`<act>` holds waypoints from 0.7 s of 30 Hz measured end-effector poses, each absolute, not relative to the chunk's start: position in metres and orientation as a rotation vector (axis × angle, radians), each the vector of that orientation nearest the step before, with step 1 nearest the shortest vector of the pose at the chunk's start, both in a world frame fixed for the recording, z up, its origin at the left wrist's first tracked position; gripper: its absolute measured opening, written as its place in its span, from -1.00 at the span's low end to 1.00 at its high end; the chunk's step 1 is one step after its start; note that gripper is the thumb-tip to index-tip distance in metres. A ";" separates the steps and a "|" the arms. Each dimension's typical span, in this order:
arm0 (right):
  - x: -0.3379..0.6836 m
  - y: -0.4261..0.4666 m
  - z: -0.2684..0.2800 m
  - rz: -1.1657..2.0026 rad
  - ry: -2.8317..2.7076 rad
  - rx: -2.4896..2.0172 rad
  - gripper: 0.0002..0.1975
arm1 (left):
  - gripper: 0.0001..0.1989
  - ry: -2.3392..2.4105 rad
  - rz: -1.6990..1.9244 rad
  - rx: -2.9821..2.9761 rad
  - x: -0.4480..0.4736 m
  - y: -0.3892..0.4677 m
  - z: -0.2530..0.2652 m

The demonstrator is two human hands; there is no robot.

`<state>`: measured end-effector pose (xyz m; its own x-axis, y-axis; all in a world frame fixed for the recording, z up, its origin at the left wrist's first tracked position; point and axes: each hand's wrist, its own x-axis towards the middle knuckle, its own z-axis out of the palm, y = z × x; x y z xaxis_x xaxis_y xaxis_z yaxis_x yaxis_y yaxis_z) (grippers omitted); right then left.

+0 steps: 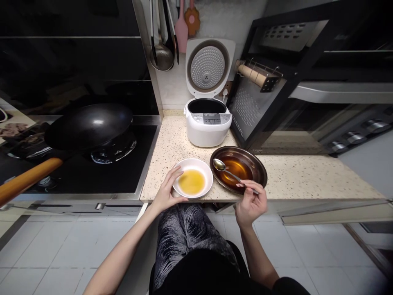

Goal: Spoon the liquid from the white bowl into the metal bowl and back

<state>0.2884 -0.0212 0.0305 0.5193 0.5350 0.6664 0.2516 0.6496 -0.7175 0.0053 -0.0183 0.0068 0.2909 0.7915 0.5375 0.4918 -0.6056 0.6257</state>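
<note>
A white bowl (210,179) with yellow liquid stands at the counter's front edge. My left hand (167,189) grips its left rim, fingers over the far side and thumb along the near side. To the right of it sits a wide metal bowl (260,166) with amber-brown liquid inside. My right hand (252,203) pinches the handle of a metal spoon (219,164). The spoon's head points up-left and hangs over the left part of the metal bowl; whether it touches the bowl I cannot tell.
Behind the bowls a white rice cooker (208,133) stands with its lid raised. A black wok (92,127) with a wooden handle (33,180) rests on the stove at left. Utensils, among them a skimmer (162,57), hang on the wall. A dark rack (270,98) rises at right.
</note>
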 end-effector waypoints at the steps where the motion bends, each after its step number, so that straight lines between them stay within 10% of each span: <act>1: 0.292 -0.020 0.030 0.180 -1.056 -0.893 -0.91 | -0.11 1.160 1.228 2.227 0.005 -0.018 0.007; 21: 0.327 -0.011 0.036 -0.153 -1.890 -0.777 -0.71 | -0.11 1.160 1.240 2.232 0.006 -0.018 0.006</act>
<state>0.3274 -0.0110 0.0356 -0.2503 0.4442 0.8603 0.5769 0.7820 -0.2360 0.0056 -0.0183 0.0062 0.2874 0.7859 0.5475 0.4939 -0.6113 0.6184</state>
